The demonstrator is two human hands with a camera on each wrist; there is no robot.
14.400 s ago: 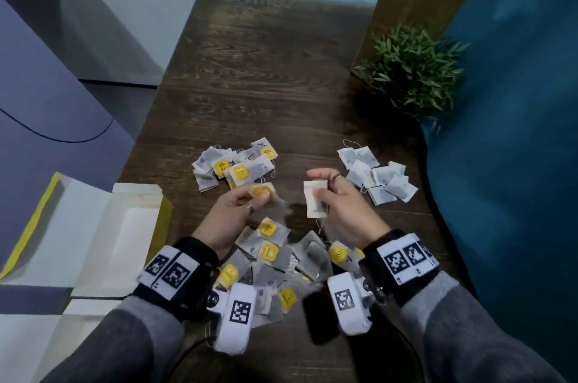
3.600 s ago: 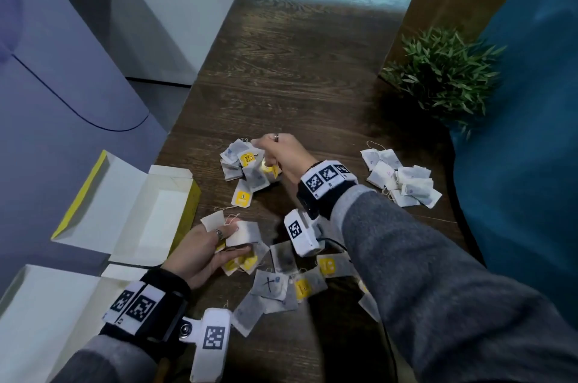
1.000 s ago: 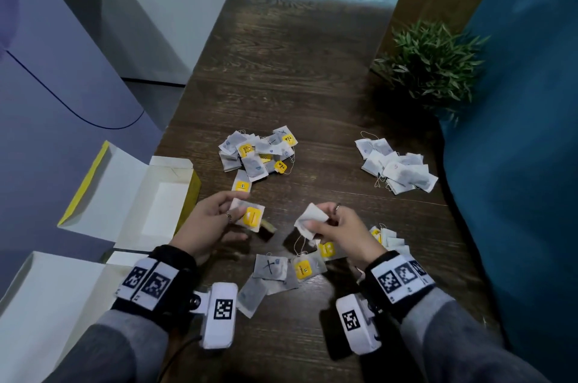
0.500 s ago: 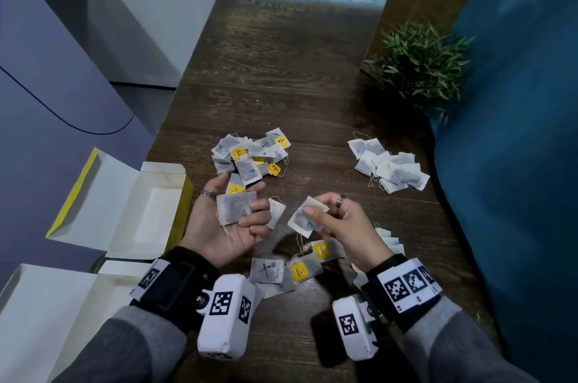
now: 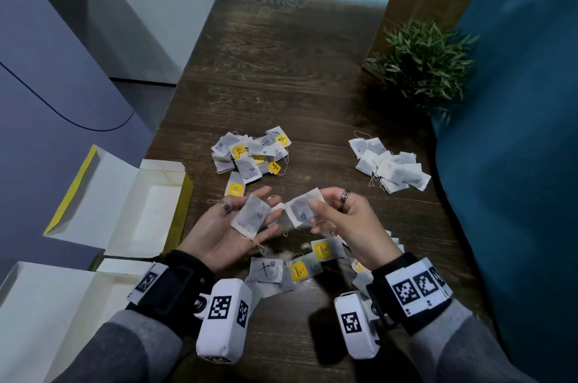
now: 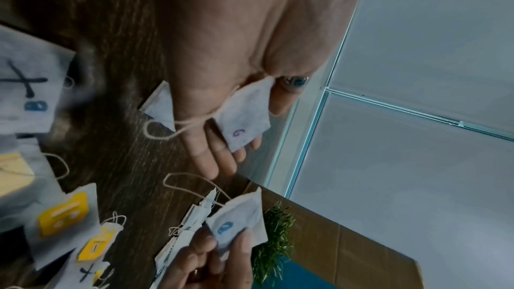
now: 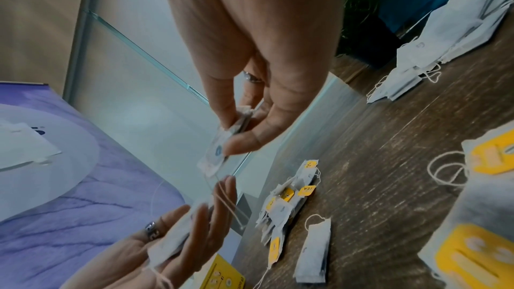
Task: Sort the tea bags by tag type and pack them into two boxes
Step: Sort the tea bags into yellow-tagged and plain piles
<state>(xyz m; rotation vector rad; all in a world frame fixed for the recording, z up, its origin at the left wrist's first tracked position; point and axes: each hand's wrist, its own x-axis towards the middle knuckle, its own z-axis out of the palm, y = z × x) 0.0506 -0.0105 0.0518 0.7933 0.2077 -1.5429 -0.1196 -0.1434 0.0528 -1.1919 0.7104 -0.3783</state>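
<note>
My left hand lies palm up over the table with its fingers straight. A grey tea bag with a small pen mark rests flat on those fingers. Just to its right, my right hand pinches a second tea bag, blue-marked, between thumb and fingers. The two bags nearly touch. A pile of yellow-tagged bags lies behind my left hand. A pile of plain white bags lies at the back right. Mixed bags lie under my wrists.
An open white box with a yellow edge stands at the table's left edge, and a second white box sits nearer me. A green plant stands at the back right beside a blue wall. The far wooden table is bare.
My left hand has uncurled from gripping its tea bag and now lies flat with the bag on its fingers. My right hand has brought its bag closer to the left one.
</note>
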